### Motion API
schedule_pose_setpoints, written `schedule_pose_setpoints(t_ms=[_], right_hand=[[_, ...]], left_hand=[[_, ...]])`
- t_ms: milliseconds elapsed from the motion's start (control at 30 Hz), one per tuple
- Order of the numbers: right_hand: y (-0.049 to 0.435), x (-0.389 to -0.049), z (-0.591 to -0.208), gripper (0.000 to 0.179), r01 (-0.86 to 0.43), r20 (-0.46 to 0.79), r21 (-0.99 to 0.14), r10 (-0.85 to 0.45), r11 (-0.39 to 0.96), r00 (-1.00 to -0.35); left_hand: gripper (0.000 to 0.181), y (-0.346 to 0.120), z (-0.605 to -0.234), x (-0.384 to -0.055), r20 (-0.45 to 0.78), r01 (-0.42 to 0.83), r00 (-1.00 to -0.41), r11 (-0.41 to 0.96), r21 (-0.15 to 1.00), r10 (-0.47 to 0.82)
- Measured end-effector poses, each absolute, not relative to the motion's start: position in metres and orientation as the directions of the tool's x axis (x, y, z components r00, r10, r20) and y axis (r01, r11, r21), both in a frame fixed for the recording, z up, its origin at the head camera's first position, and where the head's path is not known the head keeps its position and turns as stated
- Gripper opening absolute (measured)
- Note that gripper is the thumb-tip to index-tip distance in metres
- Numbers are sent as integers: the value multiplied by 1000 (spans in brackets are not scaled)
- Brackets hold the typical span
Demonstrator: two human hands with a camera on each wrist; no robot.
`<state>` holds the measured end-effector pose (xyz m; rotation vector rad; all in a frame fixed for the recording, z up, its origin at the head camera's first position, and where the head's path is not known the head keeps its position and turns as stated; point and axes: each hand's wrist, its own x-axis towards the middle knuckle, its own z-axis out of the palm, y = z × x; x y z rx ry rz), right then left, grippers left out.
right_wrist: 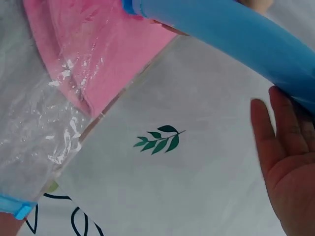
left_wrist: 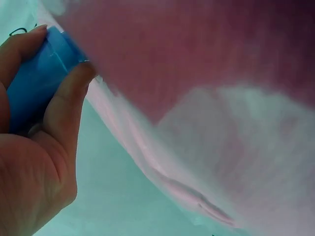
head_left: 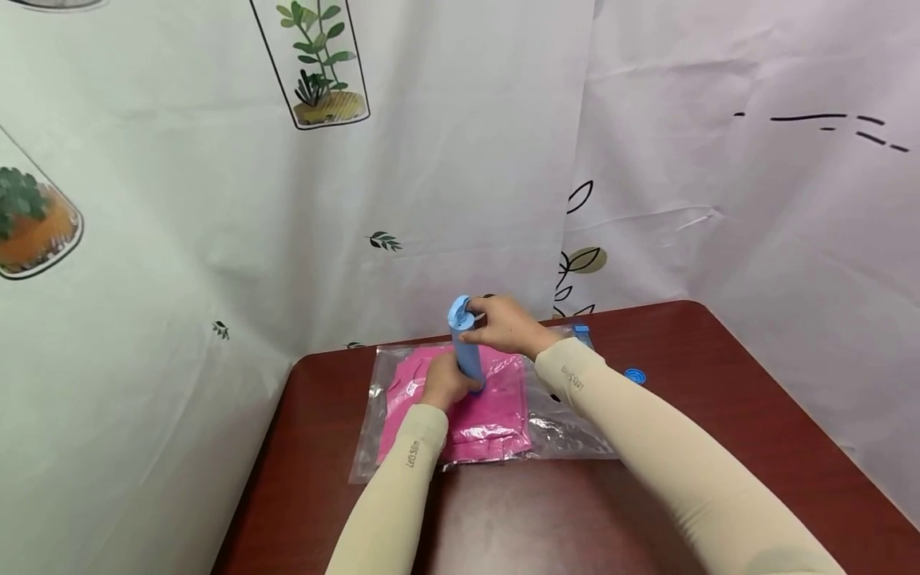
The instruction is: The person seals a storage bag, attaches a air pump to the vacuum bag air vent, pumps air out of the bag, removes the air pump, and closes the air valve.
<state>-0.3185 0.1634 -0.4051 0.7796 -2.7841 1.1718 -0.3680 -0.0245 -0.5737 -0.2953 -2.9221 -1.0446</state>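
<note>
"Where is that blue cylinder (head_left: 469,358) standing?"

"Near the far edge of the tabletop (head_left: 719,375), a bit closer to the far-left corner than the far-right. It's rising from the clear bag (head_left: 568,439), over the pink cloth (head_left: 496,411) lying inside, and it's leaning slightly, if I'm judging right. Its very foot is hiding behind the left thumb."

"And what are the hands doing?"

"The left hand (head_left: 444,382) is wrapping round the lower end, thumb on one side, fingers on the other. The right hand (head_left: 506,326) is pinching the top end between thumb and finger, while other fingers are reaching out fairly straight alongside."

"So the top is being worked, by the look of it. How should one be doing that well?"

"By holding the foot flat and firm with the left hand, I'd say, and keeping each push or pull in line with the barrel. Anyone wrenching sideways is risking tipping it and dragging the bag along."

"And the blue disc (head_left: 635,375)?"

"It's lying between the bag and the tabletop's right edge, just past the right sleeve (head_left: 647,439), so that arm should be steering clear."
</note>
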Motion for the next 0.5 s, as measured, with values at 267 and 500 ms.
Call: schedule_pose_setpoints(t_ms=[267,500], right_hand=[[164,-323,-406,20,-471,185,-670,-485,574,-854],[163,-321,-407,29,-486,242,-627,-440,610,-865]], left_hand=[[83,-43,-569,-367,25,213,-968,767,605,249],[107,-95,-559,-357,-138,187,-957,903,386,257]])
